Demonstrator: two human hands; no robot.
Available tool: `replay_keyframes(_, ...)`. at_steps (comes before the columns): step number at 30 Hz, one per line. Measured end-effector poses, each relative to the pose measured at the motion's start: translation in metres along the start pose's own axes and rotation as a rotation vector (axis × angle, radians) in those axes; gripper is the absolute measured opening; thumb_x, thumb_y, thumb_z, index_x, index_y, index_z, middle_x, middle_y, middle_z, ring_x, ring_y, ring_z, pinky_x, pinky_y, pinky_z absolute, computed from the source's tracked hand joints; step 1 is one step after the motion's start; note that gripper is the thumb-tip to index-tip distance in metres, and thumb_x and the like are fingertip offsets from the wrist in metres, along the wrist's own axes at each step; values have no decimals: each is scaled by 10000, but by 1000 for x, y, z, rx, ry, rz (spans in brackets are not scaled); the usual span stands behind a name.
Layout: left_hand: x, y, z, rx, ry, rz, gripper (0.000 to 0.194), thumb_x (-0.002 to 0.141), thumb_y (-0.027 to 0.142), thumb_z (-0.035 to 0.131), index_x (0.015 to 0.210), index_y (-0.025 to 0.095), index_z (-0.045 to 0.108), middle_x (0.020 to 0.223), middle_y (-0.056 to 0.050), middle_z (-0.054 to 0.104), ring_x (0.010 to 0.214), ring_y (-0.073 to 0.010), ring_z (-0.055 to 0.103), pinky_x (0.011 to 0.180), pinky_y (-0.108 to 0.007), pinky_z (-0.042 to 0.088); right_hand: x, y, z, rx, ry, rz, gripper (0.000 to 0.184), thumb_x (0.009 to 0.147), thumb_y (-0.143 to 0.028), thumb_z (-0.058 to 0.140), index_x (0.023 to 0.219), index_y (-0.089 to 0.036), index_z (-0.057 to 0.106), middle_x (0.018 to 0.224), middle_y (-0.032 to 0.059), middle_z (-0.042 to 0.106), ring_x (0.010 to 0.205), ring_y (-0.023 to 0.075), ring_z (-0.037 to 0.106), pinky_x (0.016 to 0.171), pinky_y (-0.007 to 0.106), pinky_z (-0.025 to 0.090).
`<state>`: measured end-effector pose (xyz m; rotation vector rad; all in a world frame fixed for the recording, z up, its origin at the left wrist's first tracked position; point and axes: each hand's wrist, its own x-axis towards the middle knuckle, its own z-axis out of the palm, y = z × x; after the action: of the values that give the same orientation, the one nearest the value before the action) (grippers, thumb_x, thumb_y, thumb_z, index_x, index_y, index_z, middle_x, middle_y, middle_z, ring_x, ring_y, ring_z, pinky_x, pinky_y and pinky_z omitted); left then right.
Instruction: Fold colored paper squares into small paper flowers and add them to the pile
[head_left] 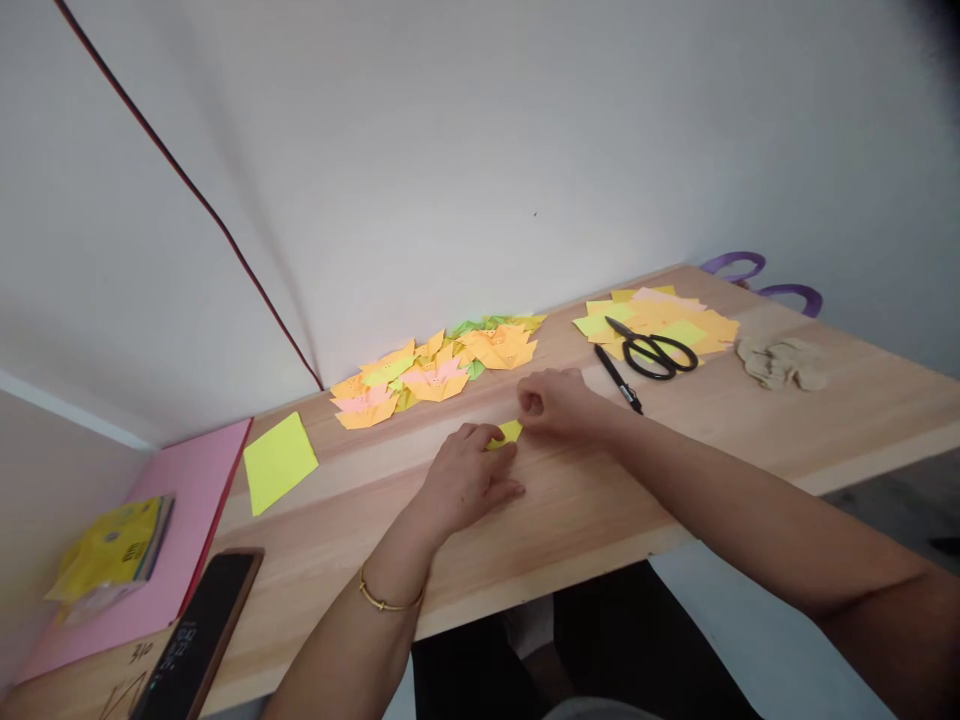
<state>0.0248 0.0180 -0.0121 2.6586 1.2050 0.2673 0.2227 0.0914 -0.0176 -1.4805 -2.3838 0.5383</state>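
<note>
Here, a small yellow paper piece [509,433] lies flat on the wooden tabletop [600,500], pinned between the two hands. It looks thin and very light, likely to slide on the smooth wood or crumple under a hard squeeze, so the sensible hold is at its edges and corners, with fingertips pressing it down rather than gripping it whole.

The left hand [466,482] rests palm down with its fingers curled in, their tips on the near edge of the paper. The right hand [559,402] is drawn into a loose fist, thumb and forefinger closed together at the paper's far-right corner; whether they pinch a fold or only press on it cannot be told.

Beyond both hands, against the wall, lies a heap of folded orange, pink and green paper shapes [435,370]. Right of the right hand lie a black pen [618,379], black scissors [651,350] on a stack of yellow and orange paper squares [712,325], and a crumpled beige wad [781,362]. Left of the left hand lie a yellow-green square sheet [279,460], a pink sheet [180,520] and a dark phone [199,632].
</note>
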Motion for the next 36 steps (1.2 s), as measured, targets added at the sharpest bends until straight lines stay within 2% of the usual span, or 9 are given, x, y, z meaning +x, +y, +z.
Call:
replay_keyframes(3, 0, 0, 0, -5, 5, 1, 373, 792, 465, 554, 1084, 239, 602, 1151, -100, 533, 1035, -259, 471, 866, -420, 395, 1, 1, 2, 9, -68, -48, 119, 643, -286, 571, 691, -185, 529, 727, -8, 614, 717, 153, 519, 730, 314, 238)
replay_keyframes(7, 0, 0, 1, -9, -1, 2, 373, 788, 467, 558, 1085, 245, 603, 1145, -99, 536, 1027, -259, 478, 860, -422, 400, 2, 5, 4, -50, 31, 48, 99, 654, -272, 547, 695, -185, 525, 731, -1, 610, 744, 168, 517, 747, 329, 230)
replay_keyframes(12, 0, -1, 1, -9, 12, 10, 366, 788, 465, 559, 1076, 245, 607, 1143, -100, 537, 1033, -259, 479, 868, -420, 398, 1, 3, 6, 7, -59, -95, 161, 644, -314, 582, 735, -192, 528, 754, -9, 613, 723, 151, 515, 730, 311, 231)
replay_keyframes(17, 0, -1, 0, -9, 7, 3, 379, 784, 470, 562, 1086, 245, 606, 1142, -98, 539, 1035, -259, 480, 865, -417, 403, 2, 9, 4, -53, 49, 17, 133, 652, -289, 557, 723, -187, 509, 748, -4, 604, 742, 161, 504, 724, 314, 222)
replay_keyframes(22, 0, -1, 0, -3, 6, 1, 355, 787, 457, 563, 1066, 243, 612, 1143, -94, 537, 1029, -255, 479, 862, -412, 402, -1, 4, 5, 5, -46, -111, 151, 635, -278, 573, 739, -190, 507, 740, -12, 603, 707, 142, 498, 710, 299, 226)
replay_keyframes(27, -1, -1, 2, 1, 7, -6, 384, 779, 464, 572, 1098, 253, 595, 1144, -93, 531, 1021, -254, 479, 856, -414, 401, 3, 11, 2, -72, 48, 26, 105, 675, -275, 533, 724, -185, 511, 744, 3, 606, 732, 163, 506, 726, 313, 218)
replay_keyframes(29, -1, 0, 2, 3, 10, -10, 392, 773, 472, 576, 1097, 253, 592, 1137, -95, 530, 1007, -252, 482, 853, -417, 401, 2, 9, 2, -29, 50, -14, 96, 683, -265, 527, 737, -186, 521, 750, 0, 610, 726, 156, 513, 732, 312, 223)
replay_keyframes(32, 0, 0, 2, -3, 16, -9, 393, 769, 474, 581, 1085, 240, 591, 1120, -103, 532, 1004, -255, 483, 855, -419, 404, -2, -1, 4, 50, -28, -144, 69, 685, -233, 527, 734, -187, 541, 754, -9, 622, 702, 138, 515, 739, 307, 236)
replay_keyframes(36, 0, 0, 1, -52, 4, -11, 353, 783, 450, 573, 1043, 212, 600, 1117, -97, 541, 1000, -245, 489, 856, -393, 423, -4, -5, 4, 25, -98, -210, 81, 715, -210, 497, 693, -185, 571, 741, 0, 637, 704, 145, 514, 748, 318, 243)
